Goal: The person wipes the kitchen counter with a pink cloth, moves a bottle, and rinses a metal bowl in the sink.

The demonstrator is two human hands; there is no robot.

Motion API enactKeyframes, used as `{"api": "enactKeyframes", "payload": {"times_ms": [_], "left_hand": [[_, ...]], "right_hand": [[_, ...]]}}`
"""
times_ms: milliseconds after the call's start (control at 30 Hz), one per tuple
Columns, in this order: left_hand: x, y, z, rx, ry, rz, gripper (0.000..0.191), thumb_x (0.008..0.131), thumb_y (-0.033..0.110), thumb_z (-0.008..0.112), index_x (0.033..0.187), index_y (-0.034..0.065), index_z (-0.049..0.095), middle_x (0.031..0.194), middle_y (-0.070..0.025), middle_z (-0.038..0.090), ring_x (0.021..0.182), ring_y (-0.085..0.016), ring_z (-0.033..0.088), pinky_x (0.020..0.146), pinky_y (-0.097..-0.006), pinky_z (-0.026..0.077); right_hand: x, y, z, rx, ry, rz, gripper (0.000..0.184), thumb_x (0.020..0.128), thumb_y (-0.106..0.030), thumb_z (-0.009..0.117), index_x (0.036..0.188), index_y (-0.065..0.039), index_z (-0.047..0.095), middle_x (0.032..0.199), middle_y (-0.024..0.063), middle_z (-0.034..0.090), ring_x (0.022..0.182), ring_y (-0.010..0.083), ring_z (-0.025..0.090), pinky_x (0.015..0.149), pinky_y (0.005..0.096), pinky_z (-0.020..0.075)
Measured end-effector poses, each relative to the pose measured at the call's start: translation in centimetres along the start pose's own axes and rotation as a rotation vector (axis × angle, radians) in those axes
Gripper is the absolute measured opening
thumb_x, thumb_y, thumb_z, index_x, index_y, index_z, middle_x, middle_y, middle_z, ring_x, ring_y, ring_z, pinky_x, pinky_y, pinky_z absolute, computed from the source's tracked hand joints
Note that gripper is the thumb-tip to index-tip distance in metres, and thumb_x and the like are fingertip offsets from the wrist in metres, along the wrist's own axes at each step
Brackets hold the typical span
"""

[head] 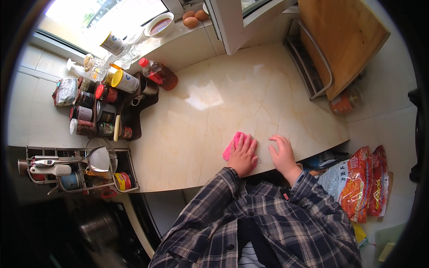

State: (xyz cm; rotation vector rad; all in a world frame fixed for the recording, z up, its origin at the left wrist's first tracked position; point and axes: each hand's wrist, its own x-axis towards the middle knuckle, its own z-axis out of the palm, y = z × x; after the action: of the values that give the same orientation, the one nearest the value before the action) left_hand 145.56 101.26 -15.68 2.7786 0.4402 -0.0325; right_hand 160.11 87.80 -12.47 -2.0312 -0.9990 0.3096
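Observation:
Close to the counter's front edge, my left hand [242,155] presses palm down on a folded pink cloth [229,152]. Part of the cloth is hidden under the palm and fingers. My right hand [283,154] is just to the right of it, holding nothing, its thumb and fingers apart and slightly curled. It is over or near the front edge of the cream, marble-patterned countertop [204,134]; whether it touches the surface I cannot tell.
A bottle of dark red liquid [164,77] and a rack of jars [107,114] stand at the left. Nearer is a wire utensil rack [124,154]. A wooden cutting board [345,37] leans in a metal stand [321,72] at back right. Eggs [191,22] lie on the windowsill.

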Motion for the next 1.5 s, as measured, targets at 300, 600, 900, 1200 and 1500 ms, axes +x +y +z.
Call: {"api": "enactKeyframes", "payload": {"times_ms": [300,600,900,1200,1500], "left_hand": [[-13.7,-18.5,0.2,0.164,-0.029,-0.578,0.059,0.097,0.037,0.043,0.148,0.0084,0.032,0.157,-0.0186,0.021,0.147,-0.038,0.01,0.117,-0.0551,0.008],[-26.7,-25.3,0.0,0.251,-0.048,-1.199,0.065,0.096,0.036,0.04,0.15,0.0032,0.024,0.157,-0.0169,0.021,0.147,-0.037,0.008,0.118,-0.0513,-0.001],[-23.0,-31.4,-4.5,0.098,0.051,-0.817,0.068,0.098,0.034,0.04,0.151,-0.0005,0.016,0.157,-0.0272,0.008,0.147,-0.041,0.004,0.118,-0.0526,0.005],[-20.1,-43.4,-5.7,0.212,0.206,-0.927,0.066,0.098,0.034,0.041,0.148,-0.0039,0.019,0.152,-0.0328,0.018,0.143,-0.046,0.015,0.117,-0.0514,0.01],[-13.7,-33.4,-4.4,0.156,0.031,-0.516,0.069,0.096,0.033,0.045,0.15,-0.0003,0.019,0.155,-0.0297,0.013,0.145,-0.045,0.008,0.117,-0.0548,0.005]], "right_hand": [[-1.9,4.1,-2.5,-0.156,-0.059,0.064,0.024,0.081,-0.008,0.063,0.104,-0.002,0.061,0.116,0.0207,0.058,0.11,0.0394,0.053,0.097,0.045,0.0425],[-1.3,4.2,2.4,-0.413,0.012,0.065,0.046,0.084,-0.012,0.065,0.125,0.0,0.048,0.143,0.0264,0.034,0.134,0.0455,0.028,0.111,0.0517,0.0262],[-2.0,6.2,4.5,-0.663,0.064,-0.007,0.052,0.086,-0.012,0.061,0.133,-0.005,0.041,0.147,0.0221,0.031,0.135,0.0457,0.027,0.112,0.0523,0.0253],[-1.7,5.3,4.6,-0.708,0.059,0.024,0.052,0.084,-0.012,0.06,0.132,-0.005,0.041,0.146,0.0227,0.032,0.135,0.0461,0.028,0.112,0.0535,0.0245],[-1.5,4.7,4.4,-0.716,0.055,0.039,0.052,0.083,-0.012,0.06,0.131,-0.005,0.043,0.146,0.0214,0.034,0.136,0.0436,0.029,0.113,0.0528,0.0239]]}}
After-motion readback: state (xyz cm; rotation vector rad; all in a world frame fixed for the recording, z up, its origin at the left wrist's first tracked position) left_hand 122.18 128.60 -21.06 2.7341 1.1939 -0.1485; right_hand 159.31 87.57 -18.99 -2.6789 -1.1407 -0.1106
